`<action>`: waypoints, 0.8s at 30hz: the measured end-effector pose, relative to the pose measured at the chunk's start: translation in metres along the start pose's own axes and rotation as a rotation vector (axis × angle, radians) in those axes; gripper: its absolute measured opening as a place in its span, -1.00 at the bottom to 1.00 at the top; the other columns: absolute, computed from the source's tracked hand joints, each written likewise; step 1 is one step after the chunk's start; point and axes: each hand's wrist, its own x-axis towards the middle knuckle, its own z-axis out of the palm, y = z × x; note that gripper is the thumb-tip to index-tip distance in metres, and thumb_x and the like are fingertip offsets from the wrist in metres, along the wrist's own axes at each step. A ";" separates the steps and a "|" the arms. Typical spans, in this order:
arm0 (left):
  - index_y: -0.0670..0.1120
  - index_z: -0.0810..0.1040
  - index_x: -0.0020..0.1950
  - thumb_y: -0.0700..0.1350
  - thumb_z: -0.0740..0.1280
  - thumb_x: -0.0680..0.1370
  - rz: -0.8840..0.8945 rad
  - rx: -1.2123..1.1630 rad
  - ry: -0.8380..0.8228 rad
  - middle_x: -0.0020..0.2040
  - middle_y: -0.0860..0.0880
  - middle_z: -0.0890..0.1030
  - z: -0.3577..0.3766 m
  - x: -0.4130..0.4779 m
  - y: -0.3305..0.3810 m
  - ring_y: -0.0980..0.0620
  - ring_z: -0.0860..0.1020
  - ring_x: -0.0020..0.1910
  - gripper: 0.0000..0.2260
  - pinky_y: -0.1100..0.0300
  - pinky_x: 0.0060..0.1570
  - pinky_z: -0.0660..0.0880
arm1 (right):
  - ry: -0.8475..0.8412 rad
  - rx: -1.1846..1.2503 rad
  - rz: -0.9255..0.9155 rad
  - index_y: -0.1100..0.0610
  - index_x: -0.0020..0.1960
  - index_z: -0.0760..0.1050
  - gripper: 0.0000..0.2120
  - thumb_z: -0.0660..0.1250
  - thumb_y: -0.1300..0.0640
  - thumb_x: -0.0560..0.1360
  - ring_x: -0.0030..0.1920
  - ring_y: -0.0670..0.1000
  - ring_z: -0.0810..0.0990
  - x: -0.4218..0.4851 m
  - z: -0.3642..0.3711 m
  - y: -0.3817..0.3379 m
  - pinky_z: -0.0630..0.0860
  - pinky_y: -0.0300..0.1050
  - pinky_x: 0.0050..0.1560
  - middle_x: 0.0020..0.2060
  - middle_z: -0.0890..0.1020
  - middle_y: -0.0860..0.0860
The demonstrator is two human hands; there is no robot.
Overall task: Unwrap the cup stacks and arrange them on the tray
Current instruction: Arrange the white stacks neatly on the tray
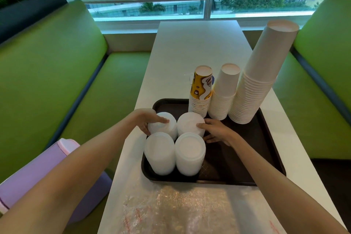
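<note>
The left hand (147, 119) lay spread over the far-left foam cup stack (163, 125), its fingers resting on top and its thumb down the stack's outer side, cupping it loosely rather than gripping. The right hand (216, 132) was likewise open and curved against the far-right foam cup stack (190, 123), one fingertip on the top face and the other fingers splayed down on the tray floor beside it. Just in front of these stood two more white foam stacks, the near-left foam stack (160, 153) and the near-right foam stack (190, 153), all four upside down and packed touching in a square at the left side of the dark tray (247, 150). Along the tray's far edge stood three taller inverted paper stacks in a row: a yellow patterned cup stack (201, 91), a medium white cup stack (224, 91) just beside it, and a tall white cup stack (260, 74) leaning to the right at the far-right corner. The right half of the tray floor was bare. The tray sat on a white table (190, 47), and a sheet of clear plastic wrap (180, 211) lay flat on the table near the tray's front edge. Green bench seats (57, 74) flanked the table, with a lilac container (38, 173) on the left one.
</note>
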 end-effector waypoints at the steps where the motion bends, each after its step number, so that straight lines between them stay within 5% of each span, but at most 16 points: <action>1: -0.21 0.28 0.43 0.16 0.35 0.51 0.006 0.002 0.006 0.30 -0.26 0.44 0.000 -0.001 -0.001 -0.09 0.59 -0.25 -0.35 0.20 -0.44 0.57 | 0.000 -0.002 -0.001 0.05 0.48 0.29 -0.51 0.28 0.02 0.58 0.05 0.12 0.60 0.000 0.000 0.000 0.56 -0.03 0.03 0.32 0.47 0.14; 24: -0.20 0.29 0.43 0.16 0.35 0.51 0.002 0.015 -0.015 0.27 -0.25 0.47 0.004 -0.002 -0.005 -0.07 0.58 -0.22 -0.35 0.20 -0.39 0.55 | 0.003 -0.016 0.035 0.08 0.44 0.26 -0.48 0.33 0.02 0.55 -0.14 0.04 0.62 -0.008 0.002 -0.001 0.58 -0.14 -0.16 0.29 0.46 0.13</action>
